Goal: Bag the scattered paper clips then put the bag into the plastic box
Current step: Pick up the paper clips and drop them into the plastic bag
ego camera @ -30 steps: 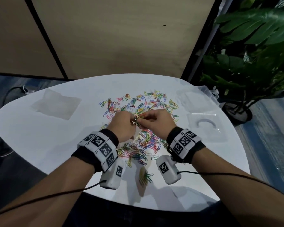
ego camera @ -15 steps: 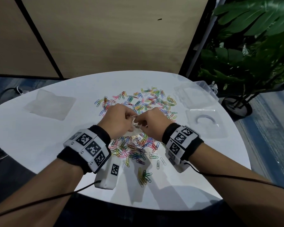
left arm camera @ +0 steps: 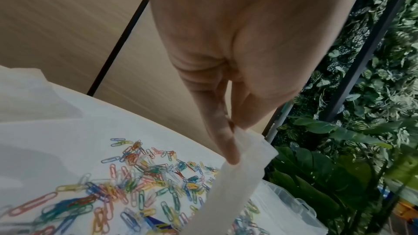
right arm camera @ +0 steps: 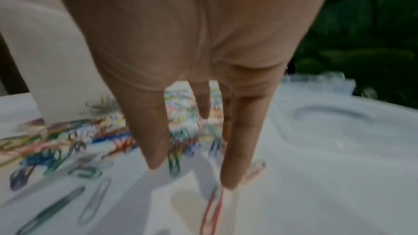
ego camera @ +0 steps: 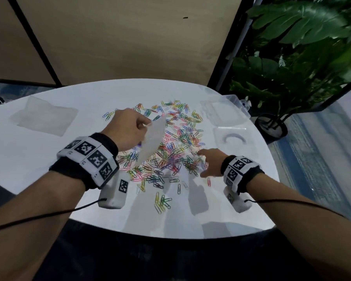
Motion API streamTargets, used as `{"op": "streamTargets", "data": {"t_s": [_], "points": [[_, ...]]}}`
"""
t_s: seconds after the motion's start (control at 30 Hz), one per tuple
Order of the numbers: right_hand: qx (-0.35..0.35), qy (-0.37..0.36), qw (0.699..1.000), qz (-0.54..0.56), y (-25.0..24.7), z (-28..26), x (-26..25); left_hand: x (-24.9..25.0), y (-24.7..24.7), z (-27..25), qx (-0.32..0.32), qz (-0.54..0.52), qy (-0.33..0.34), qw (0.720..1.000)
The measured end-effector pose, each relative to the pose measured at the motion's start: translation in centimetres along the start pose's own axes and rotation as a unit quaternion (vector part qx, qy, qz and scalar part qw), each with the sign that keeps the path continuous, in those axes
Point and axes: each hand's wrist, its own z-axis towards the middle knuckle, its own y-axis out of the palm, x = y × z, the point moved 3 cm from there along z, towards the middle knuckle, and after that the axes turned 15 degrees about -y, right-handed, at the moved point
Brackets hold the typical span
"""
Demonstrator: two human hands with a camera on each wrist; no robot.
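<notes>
Over the middle of the white table (ego camera: 49, 159), the left hand (ego camera: 128, 130) is raised above the scattered coloured paper clips (ego camera: 176, 147), wrist cocked so the knuckles face up and toward the camera. Its thumb and forefinger pinch the top edge of a small translucent plastic bag (ego camera: 153, 138), which hangs down from the pinch with its lower corner near the clips; the left wrist view shows the same bag (left arm camera: 235, 181) dangling below the pinching fingertips (left arm camera: 228, 151). Lower and to the right in the head view, the right hand (ego camera: 211, 165) reaches low over the right edge of the pile, palm down. Its fingers (right arm camera: 156, 131) are straight and spread apart, tips pointing down at the tabletop just beside blurred clips; whether they touch any clip cannot be told.

Toward the upper right of the head view, the clear plastic box (ego camera: 225, 112) sits open near the table's edge, with its clear lid (ego camera: 233, 138) lying flat just below it. At upper left lies a stack of further clear bags (ego camera: 45, 118). Green plant leaves (ego camera: 292, 57) fill the upper right corner.
</notes>
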Motion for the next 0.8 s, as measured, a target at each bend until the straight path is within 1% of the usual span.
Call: {"op": "streamTargets", "data": {"t_s": [0.03, 0.07, 0.17, 0.27, 0.37, 0.47, 0.57, 0.63, 0.7, 0.73, 0.77, 0.8], "points": [[-0.010, 0.013, 1.000, 0.005, 1.3, 0.4, 0.4, -0.1, -0.1, -0.1, 0.004, 0.001, 0.003, 1.000], [-0.001, 0.020, 1.000, 0.014, 2.1, 0.7, 0.5, -0.3, -0.2, -0.1, 0.007, 0.006, 0.005, 1.000], [0.037, -0.009, 0.999, 0.010, 3.1, 2.1, -0.8, -1.1, -0.4, 0.0, 0.011, 0.017, -0.001, 1.000], [0.044, -0.049, 0.997, -0.028, 2.9, 3.5, -3.3, -1.6, -0.7, 0.1, 0.007, 0.020, -0.002, 1.000], [0.076, -0.076, 0.992, -0.061, 2.3, 4.6, -5.3, -1.9, -0.9, 0.2, 0.002, 0.031, 0.003, 1.000], [0.087, -0.073, 0.988, -0.103, 1.8, 5.4, -6.5, -2.0, -0.9, 0.3, -0.004, 0.030, 0.002, 1.000], [0.086, -0.058, 0.990, -0.090, 1.3, 6.0, -5.8, -1.7, -0.9, 0.3, -0.009, 0.031, 0.010, 0.999], [0.097, -0.036, 0.994, -0.033, 0.5, 6.0, -4.5, -1.4, -0.8, 0.3, -0.016, 0.027, 0.016, 0.999], [0.129, -0.009, 0.989, 0.071, -0.7, 5.3, -3.1, -1.2, -0.5, 0.4, -0.024, 0.022, 0.016, 0.999], [0.154, 0.002, 0.978, 0.139, -1.5, 4.8, -2.5, -1.0, -0.3, 0.5, -0.027, 0.021, 0.015, 0.999], [0.182, 0.008, 0.957, 0.225, -2.3, 4.1, -2.3, -0.9, -0.1, 0.6, -0.031, 0.022, 0.016, 0.999], [0.210, 0.006, 0.922, 0.326, -3.2, 3.4, -2.5, -0.8, 0.2, 0.6, -0.036, 0.024, 0.019, 0.999]]}}
